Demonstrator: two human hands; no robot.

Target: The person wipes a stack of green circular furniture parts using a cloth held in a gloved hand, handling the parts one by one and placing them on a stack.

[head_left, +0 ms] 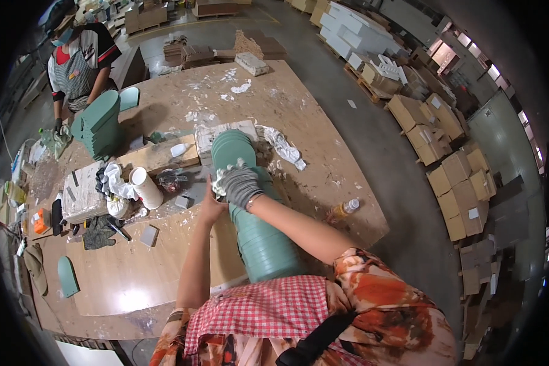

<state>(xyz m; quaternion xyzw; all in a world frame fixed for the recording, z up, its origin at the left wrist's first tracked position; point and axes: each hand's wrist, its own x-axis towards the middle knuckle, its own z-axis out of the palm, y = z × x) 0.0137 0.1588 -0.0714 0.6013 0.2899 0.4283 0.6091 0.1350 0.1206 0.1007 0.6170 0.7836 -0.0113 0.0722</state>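
Note:
A long stack of green rounded-end boards (263,241) runs from my apron away across the table, its far pieces fanned out. My right hand (241,185), in a grey knit glove, lies over the stack, closed on a bunched white rag (218,186) that peeks out around the fingers. My bare left hand (212,206) is at the stack's left side, fingers curled against a board's edge and partly hidden by the glove. Beyond them, the far boards (233,145) rest against a wrapped white block (210,132).
Left on the table are a white cup (145,186), a dark glove (99,233) and a single green board (68,276). A co-worker (82,61) stands far left by another green stack (100,125). A small bottle (350,206) stands right; a white cloth (285,148) lies beyond.

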